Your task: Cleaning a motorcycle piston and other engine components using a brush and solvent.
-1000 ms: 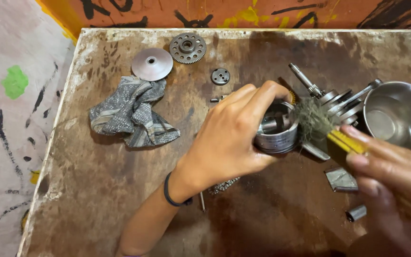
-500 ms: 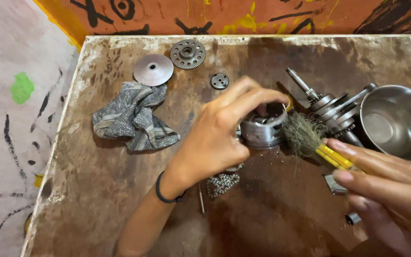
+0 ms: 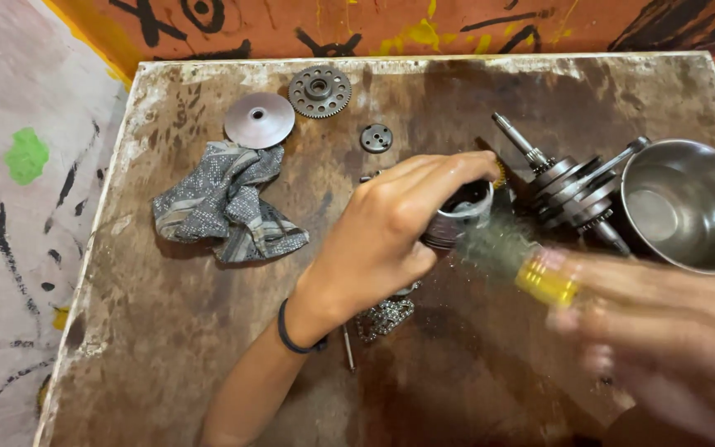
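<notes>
Nearest the camera, the right hand (image 3: pixel 664 323) is smeared by motion blur and cut off at the frame's lower right; its fingers are closed around the yellow handle of a brush (image 3: pixel 531 269), whose bristles are hard to make out against the piston (image 3: pixel 457 217). The piston is clamped in the left hand (image 3: pixel 391 236), above the middle of the worn table (image 3: pixel 167 348), with most of its body hidden by the fingers. A chain (image 3: pixel 384 317) is partly hidden under the left wrist. Farther back lie a crankshaft (image 3: pixel 568 189), a steel bowl (image 3: pixel 688 207), a grey rag (image 3: pixel 225 203), a disc (image 3: pixel 259 120) and a gear (image 3: pixel 319 91). Compared with half a second ago, the brush has been drawn lower and rightward, and blur has grown.
</notes>
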